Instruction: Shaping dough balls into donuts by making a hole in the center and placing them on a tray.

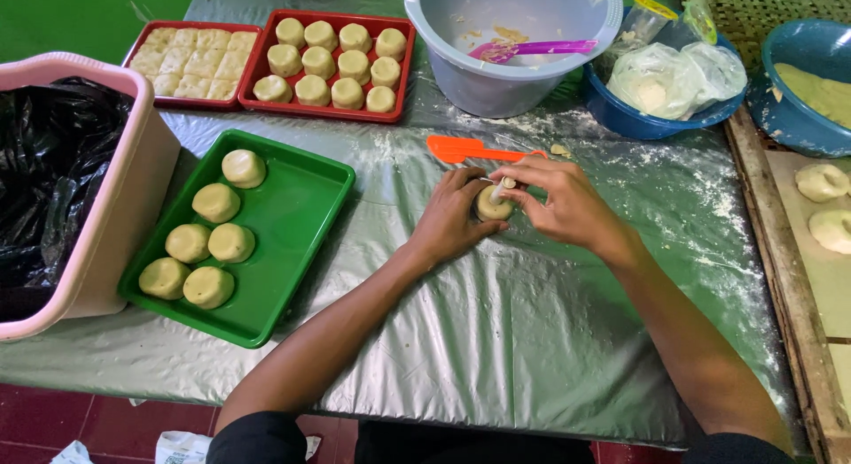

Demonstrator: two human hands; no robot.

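Dough ball (pixel 493 205) on table cover (pixel 496 340), cupped by left hand (pixel 452 220); right hand (pixel 558 202) pinches small stick (pixel 503 188) into its top. Six shaped balls on green tray (pixel 292 207), twelve on red tray (pixel 330 111). More dough waits in blue bowl (pixel 802 83).

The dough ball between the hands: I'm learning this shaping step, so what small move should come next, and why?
Probably lift the small white tool out of the dough ball and smooth its top. The right hand pinches the tool into the top while the left hand cups the side. The six pieces on the green tray all look smooth and rounded.
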